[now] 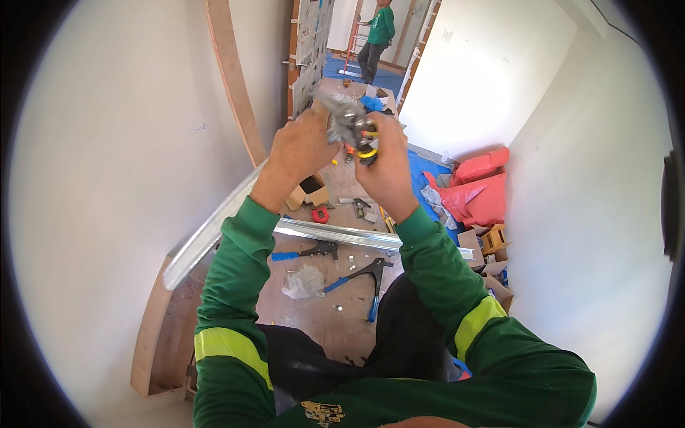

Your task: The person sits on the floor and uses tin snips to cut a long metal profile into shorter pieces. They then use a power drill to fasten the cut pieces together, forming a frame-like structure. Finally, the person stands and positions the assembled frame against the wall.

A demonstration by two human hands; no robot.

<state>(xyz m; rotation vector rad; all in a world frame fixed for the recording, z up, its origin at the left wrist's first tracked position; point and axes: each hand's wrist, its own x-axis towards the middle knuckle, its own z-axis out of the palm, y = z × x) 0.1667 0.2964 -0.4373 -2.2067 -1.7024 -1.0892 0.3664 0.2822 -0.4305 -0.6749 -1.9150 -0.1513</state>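
Note:
My right hand (389, 160) is closed around the black-and-yellow handles of a pair of tin snips (351, 123), raised in front of me. The jaws are blurred and sit right beside my left hand (301, 148). That hand is closed on the far end of a long silver metal channel (214, 232), which slants down to the lower left behind my forearm. Its gripped end is mostly hidden by my fingers, so I cannot tell whether the jaws touch the metal. A second metal channel (335, 232) lies crosswise below my forearms.
On the brown board floor lie two blue-handled hand riveters (376, 274) (307, 252), a clear plastic bag (303, 281), a red tape measure (320, 215) and a combination square (360, 207). Red sacks (479, 192) and cardboard boxes (492, 246) line the right wall. A person (380, 32) stands by a ladder (352, 43).

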